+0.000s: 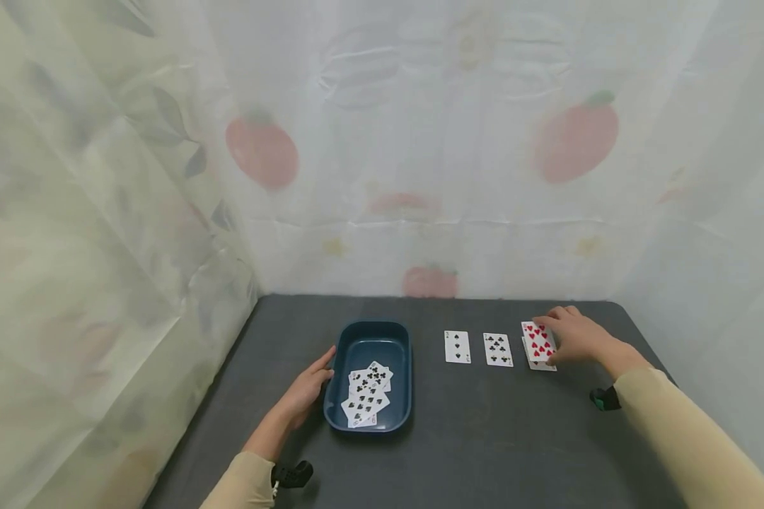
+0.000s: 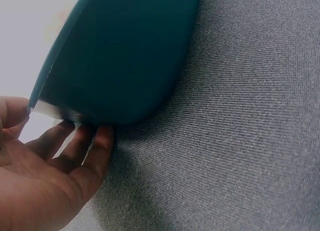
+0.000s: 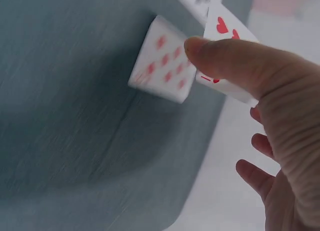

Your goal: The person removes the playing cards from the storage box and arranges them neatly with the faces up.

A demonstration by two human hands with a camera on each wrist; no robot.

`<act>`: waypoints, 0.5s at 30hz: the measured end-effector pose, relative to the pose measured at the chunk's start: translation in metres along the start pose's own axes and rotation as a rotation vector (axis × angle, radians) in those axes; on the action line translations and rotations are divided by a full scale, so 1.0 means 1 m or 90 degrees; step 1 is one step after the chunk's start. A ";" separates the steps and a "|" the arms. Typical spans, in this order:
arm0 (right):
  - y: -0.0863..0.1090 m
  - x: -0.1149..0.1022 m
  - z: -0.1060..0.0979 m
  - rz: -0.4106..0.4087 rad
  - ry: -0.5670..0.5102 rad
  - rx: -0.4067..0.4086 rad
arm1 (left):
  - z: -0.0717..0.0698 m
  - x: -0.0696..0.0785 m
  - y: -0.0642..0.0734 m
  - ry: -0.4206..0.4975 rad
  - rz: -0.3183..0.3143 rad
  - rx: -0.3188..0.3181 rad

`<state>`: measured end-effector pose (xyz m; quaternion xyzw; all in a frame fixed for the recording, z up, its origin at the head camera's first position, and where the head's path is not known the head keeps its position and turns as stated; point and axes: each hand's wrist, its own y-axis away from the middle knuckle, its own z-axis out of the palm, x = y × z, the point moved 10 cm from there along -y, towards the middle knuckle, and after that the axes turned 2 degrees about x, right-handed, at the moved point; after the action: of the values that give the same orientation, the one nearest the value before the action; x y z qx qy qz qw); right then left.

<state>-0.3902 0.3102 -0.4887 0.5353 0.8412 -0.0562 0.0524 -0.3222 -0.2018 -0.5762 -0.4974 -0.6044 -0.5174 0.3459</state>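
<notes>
My right hand [image 1: 576, 336] pinches a heart playing card [image 1: 538, 342] at the right of the table. In the right wrist view, the thumb lies across this heart card [image 3: 223, 28], and a blurred diamond card [image 3: 162, 63] is on the table beside it. From above, the heart card overlaps the lower card [image 1: 543, 366]. On the left, my left hand [image 1: 302, 392] touches the outer side of a blue tray [image 1: 410, 396]. Its fingertips rest against the tray wall [image 2: 125, 66] in the left wrist view, with the thumb close by the rim.
Several black-suited cards [image 1: 365, 403] lie overlapping inside the tray. Between tray and right hand are a spade card [image 1: 457, 347] and a club card [image 1: 498, 349], face up on the dark table [image 1: 471, 438]. A patterned white curtain [image 1: 420, 141] hangs behind the table's far edge.
</notes>
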 end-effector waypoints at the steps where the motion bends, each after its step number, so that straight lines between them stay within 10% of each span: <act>1: 0.003 0.007 0.002 0.006 0.007 -0.006 | -0.001 0.000 0.000 0.000 -0.001 0.001; 15: 0.037 0.068 0.030 0.108 0.022 -0.114 | -0.005 -0.003 0.004 0.003 -0.005 0.009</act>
<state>-0.3847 0.3823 -0.5300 0.5985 0.7953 0.0332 0.0900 -0.3178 -0.2074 -0.5767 -0.4914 -0.6090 -0.5156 0.3490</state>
